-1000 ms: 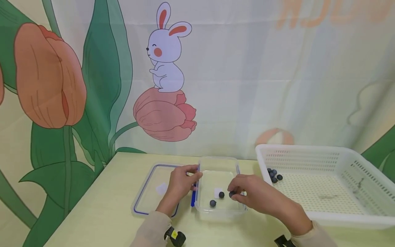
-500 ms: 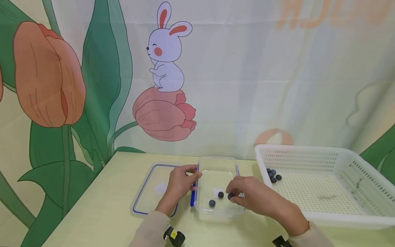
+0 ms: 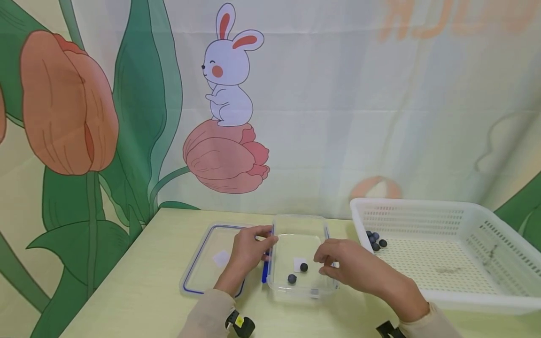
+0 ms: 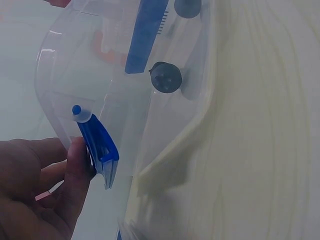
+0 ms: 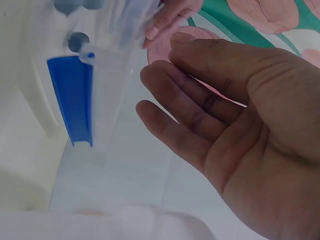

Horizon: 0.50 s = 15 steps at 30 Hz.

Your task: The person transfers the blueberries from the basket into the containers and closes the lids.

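A clear plastic food container [image 3: 291,293] with blue clasps [image 4: 102,145] stands open-topped on the table. My left hand [image 3: 249,246] pinches its left wall at the rim, thumb on the near side. Inside lie one dark blueberry [image 3: 304,267] by a small white square and another blueberry [image 3: 292,279] nearer the front. The right wrist view shows a third blueberry [image 5: 77,42] near the right-hand clasp; in the head view it is hidden. Over the container's right edge is my right hand [image 3: 355,267], its fingers loosely bent and apart from the thumb, with nothing between them.
To the right stands a white perforated basket [image 3: 465,300], with several blueberries [image 3: 374,239] clustered in its left corner. A clear lid with a blue seal [image 3: 198,277] lies left of the container. A printed cloth [image 3: 304,117] hangs behind the table.
My right hand has let go of the blueberry it pinched; its fingers and thumb have parted. The left hand keeps its grip on the container in the same place.
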Each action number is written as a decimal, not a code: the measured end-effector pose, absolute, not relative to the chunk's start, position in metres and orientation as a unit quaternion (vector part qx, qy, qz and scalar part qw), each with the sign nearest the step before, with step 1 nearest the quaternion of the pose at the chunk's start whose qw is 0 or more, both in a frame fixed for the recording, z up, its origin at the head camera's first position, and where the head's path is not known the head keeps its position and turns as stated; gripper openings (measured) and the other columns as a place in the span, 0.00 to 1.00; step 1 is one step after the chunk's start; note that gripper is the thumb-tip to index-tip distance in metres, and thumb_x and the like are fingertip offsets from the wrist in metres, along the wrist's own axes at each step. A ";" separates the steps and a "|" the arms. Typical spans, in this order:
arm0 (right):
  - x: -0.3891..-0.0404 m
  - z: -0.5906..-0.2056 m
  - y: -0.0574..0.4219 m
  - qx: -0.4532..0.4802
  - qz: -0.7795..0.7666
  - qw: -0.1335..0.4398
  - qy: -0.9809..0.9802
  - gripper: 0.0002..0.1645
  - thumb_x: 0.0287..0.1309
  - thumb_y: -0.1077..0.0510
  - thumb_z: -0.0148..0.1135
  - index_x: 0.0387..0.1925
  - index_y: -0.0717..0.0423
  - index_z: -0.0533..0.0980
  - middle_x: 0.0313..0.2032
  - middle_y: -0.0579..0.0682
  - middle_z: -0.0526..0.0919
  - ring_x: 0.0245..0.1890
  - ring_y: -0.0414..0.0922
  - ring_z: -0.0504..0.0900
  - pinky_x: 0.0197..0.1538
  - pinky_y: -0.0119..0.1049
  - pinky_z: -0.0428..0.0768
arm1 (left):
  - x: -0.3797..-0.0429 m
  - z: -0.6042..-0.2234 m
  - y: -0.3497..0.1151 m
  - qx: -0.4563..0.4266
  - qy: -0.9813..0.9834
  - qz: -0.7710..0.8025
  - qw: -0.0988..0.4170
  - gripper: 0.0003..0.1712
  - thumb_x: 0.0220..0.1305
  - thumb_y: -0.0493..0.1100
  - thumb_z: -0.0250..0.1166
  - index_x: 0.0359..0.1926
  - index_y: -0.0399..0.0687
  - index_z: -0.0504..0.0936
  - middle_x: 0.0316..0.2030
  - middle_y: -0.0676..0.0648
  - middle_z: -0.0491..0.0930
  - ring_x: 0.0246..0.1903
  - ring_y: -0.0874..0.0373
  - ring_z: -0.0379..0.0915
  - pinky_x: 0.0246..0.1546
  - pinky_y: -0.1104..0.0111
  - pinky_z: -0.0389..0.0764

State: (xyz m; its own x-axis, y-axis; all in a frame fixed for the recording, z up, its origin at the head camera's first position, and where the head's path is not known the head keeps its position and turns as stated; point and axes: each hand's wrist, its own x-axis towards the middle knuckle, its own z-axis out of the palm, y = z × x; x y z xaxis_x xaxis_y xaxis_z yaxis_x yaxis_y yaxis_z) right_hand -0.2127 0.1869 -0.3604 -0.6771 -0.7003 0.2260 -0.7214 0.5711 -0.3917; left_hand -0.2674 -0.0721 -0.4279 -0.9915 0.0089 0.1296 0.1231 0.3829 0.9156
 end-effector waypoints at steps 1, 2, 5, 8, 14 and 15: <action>-0.212 -0.358 0.189 0.399 0.237 0.028 -0.885 0.11 0.61 0.66 0.76 0.42 0.54 0.84 0.41 0.41 0.84 0.39 0.40 0.87 0.43 0.35 0.87 | -0.267 -0.428 -0.072 -0.039 -0.830 -0.554 0.052 0.22 0.71 0.38 0.72 0.64 0.38 0.84 0.47 0.42 0.84 0.28 0.59 0.82 0.28 0.68 0.88; -0.212 -0.356 0.192 0.396 0.241 0.034 -0.885 0.11 0.61 0.66 0.76 0.43 0.54 0.84 0.41 0.41 0.85 0.39 0.40 0.88 0.43 0.35 0.87 | -0.267 -0.428 -0.072 -0.037 -0.831 -0.553 0.052 0.23 0.71 0.38 0.72 0.64 0.38 0.84 0.47 0.42 0.84 0.28 0.59 0.81 0.28 0.68 0.88; -0.210 -0.347 0.201 0.377 0.253 0.052 -0.890 0.10 0.62 0.66 0.75 0.44 0.53 0.84 0.42 0.41 0.86 0.40 0.41 0.88 0.44 0.37 0.87 | -0.267 -0.428 -0.072 -0.034 -0.832 -0.551 0.052 0.23 0.71 0.38 0.72 0.64 0.39 0.84 0.47 0.42 0.84 0.27 0.59 0.81 0.28 0.68 0.88; -0.208 -0.336 0.209 0.348 0.261 0.061 -0.899 0.10 0.64 0.63 0.75 0.45 0.52 0.85 0.44 0.40 0.86 0.41 0.39 0.87 0.46 0.39 0.87 | -0.268 -0.430 -0.072 -0.032 -0.834 -0.549 0.052 0.23 0.71 0.39 0.72 0.64 0.40 0.84 0.47 0.43 0.84 0.26 0.59 0.81 0.27 0.69 0.88; -0.202 -0.313 0.226 0.320 0.263 0.093 -0.905 0.12 0.64 0.62 0.76 0.47 0.50 0.85 0.44 0.37 0.87 0.41 0.36 0.87 0.47 0.40 0.86 | -0.267 -0.430 -0.071 -0.028 -0.834 -0.549 0.054 0.22 0.71 0.39 0.72 0.64 0.40 0.85 0.46 0.43 0.84 0.27 0.58 0.81 0.27 0.69 0.88; -0.201 -0.308 0.228 0.320 0.263 0.100 -0.905 0.12 0.63 0.62 0.76 0.47 0.50 0.85 0.44 0.37 0.87 0.41 0.36 0.87 0.47 0.40 0.87 | -0.267 -0.429 -0.071 -0.028 -0.833 -0.550 0.055 0.22 0.71 0.39 0.72 0.64 0.40 0.85 0.46 0.43 0.84 0.27 0.57 0.82 0.27 0.69 0.88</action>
State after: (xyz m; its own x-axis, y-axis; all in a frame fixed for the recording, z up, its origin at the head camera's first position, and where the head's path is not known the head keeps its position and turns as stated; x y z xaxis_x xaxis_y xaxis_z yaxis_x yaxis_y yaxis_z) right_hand -0.2010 0.2284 -0.3083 -0.7745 -0.5270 0.3498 -0.6324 0.6568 -0.4107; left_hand -0.2673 -0.0709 -0.4293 -0.9924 -0.0127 0.1222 0.1074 0.3929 0.9133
